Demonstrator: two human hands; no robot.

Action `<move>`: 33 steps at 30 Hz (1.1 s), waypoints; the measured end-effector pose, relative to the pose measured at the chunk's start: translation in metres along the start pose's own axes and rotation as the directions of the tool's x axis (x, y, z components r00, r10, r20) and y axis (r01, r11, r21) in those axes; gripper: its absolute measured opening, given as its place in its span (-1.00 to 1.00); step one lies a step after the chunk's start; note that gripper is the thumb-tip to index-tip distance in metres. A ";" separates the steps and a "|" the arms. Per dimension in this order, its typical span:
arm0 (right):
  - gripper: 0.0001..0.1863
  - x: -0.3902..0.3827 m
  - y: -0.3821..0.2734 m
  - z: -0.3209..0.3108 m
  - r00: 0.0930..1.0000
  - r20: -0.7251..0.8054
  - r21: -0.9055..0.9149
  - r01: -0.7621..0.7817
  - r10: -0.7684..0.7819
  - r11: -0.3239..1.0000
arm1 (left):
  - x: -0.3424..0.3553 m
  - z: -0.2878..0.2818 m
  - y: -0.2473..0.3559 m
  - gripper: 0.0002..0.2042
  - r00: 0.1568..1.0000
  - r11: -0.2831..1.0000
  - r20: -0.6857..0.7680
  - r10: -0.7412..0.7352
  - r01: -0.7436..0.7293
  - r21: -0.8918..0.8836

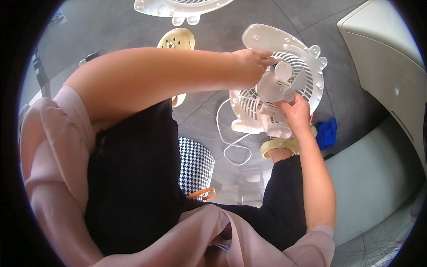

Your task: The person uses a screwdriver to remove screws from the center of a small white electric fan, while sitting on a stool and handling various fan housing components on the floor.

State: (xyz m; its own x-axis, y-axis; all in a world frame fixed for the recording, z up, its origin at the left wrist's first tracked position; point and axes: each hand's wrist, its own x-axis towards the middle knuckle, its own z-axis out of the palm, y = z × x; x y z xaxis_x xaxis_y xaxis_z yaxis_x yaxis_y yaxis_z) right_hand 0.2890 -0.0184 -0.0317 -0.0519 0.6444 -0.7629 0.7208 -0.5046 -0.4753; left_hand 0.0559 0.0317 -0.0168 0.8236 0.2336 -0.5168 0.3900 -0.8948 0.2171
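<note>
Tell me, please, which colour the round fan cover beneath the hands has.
The fan cover is white; the head view shows it best.

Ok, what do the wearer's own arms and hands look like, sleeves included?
Left hand and right hand: ungloved, no cables or markings visible. Wrists: no watch or band visible. Loose, pale-pink fabric left sleeve and matching right sleeve; both forearms uncovered. Rings: too small to tell.

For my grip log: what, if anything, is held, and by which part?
The right hand appears to pinch the white fan blades by their small round hub; whether the left hand, beside the blades, grips anything cannot be told.
</note>
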 end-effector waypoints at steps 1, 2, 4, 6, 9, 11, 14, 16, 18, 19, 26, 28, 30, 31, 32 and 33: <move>-0.61 0.000 0.000 0.000 1.000 -0.001 -0.003 -0.004 0.004 1.000 | -0.009 -0.004 -0.004 -0.67 0.989 0.995 -0.145 -0.013 -0.002 -0.102; -0.62 0.001 -0.001 0.001 0.999 -0.009 -0.021 0.032 -0.032 0.999 | -0.017 -0.003 -0.006 -0.70 0.959 0.979 -0.281 -0.046 -0.012 -0.203; -0.62 -0.001 -0.005 0.003 0.998 -0.015 -0.041 0.067 -0.068 0.997 | -0.024 0.005 -0.012 -0.69 0.884 0.942 -0.441 -0.154 -0.004 -0.336; -0.65 -0.005 -0.017 0.009 0.993 -0.079 -0.296 0.063 -0.090 0.953 | -0.030 0.008 -0.020 -0.61 0.686 0.878 -0.595 -0.419 0.139 -0.458; -0.65 -0.011 -0.024 0.011 0.984 -0.112 -0.391 0.084 -0.138 0.916 | -0.028 0.017 -0.014 -0.45 0.589 0.793 -0.552 -0.590 0.294 -0.534; -0.64 -0.007 -0.022 0.010 0.986 -0.108 -0.370 0.078 -0.127 0.926 | -0.026 0.023 -0.011 -0.40 0.540 0.761 -0.551 -0.636 0.321 -0.564; -0.63 -0.005 -0.022 0.009 0.987 -0.104 -0.352 0.080 -0.124 0.933 | -0.027 0.025 -0.009 -0.37 0.564 0.780 -0.555 -0.611 0.311 -0.543; -0.62 -0.005 -0.025 0.009 0.985 -0.107 -0.355 0.092 -0.138 0.931 | -0.028 0.026 -0.010 -0.35 0.564 0.762 -0.544 -0.621 0.270 -0.589; -0.62 -0.007 -0.028 0.009 0.986 -0.103 -0.331 0.093 -0.134 0.939 | -0.030 0.028 -0.011 -0.34 0.604 0.688 -0.443 -0.662 0.257 -0.678; -0.62 -0.007 -0.031 0.009 0.986 -0.102 -0.328 0.094 -0.135 0.940 | -0.031 0.029 -0.012 -0.33 0.640 0.602 -0.338 -0.690 0.249 -0.758; -0.61 -0.005 -0.035 0.009 0.987 -0.086 -0.335 0.100 -0.136 0.937 | -0.033 0.031 -0.016 -0.36 0.657 0.528 -0.317 -0.685 0.147 -0.837; -0.60 -0.002 -0.030 0.009 0.987 -0.078 -0.331 0.104 -0.137 0.938 | -0.032 0.030 -0.016 -0.36 0.647 0.540 -0.333 -0.686 0.147 -0.829; -0.58 0.005 -0.023 0.009 0.987 -0.051 -0.387 0.119 -0.150 0.914 | -0.029 0.028 -0.017 -0.36 0.637 0.556 -0.354 -0.685 0.143 -0.819; -0.58 0.007 -0.022 0.006 0.988 -0.053 -0.391 0.116 -0.148 0.913 | -0.027 0.028 -0.018 -0.36 0.634 0.554 -0.369 -0.680 0.114 -0.825; -0.57 0.009 -0.022 0.004 0.993 -0.025 -0.392 0.100 -0.119 0.915 | -0.027 0.028 -0.018 -0.36 0.631 0.550 -0.380 -0.676 0.090 -0.830; -0.56 0.011 -0.023 0.003 0.996 0.003 -0.394 0.084 -0.090 0.915 | -0.026 0.027 -0.019 -0.36 0.632 0.548 -0.378 -0.677 0.090 -0.831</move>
State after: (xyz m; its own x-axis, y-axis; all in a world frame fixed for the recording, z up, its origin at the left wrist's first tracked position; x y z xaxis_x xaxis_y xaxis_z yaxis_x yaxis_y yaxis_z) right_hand 0.2701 -0.0017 -0.0305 -0.1185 0.6855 -0.7183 0.9277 -0.1815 -0.3263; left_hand 0.0160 0.0319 -0.0302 0.4121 0.8969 -0.1606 0.6305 -0.1535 0.7609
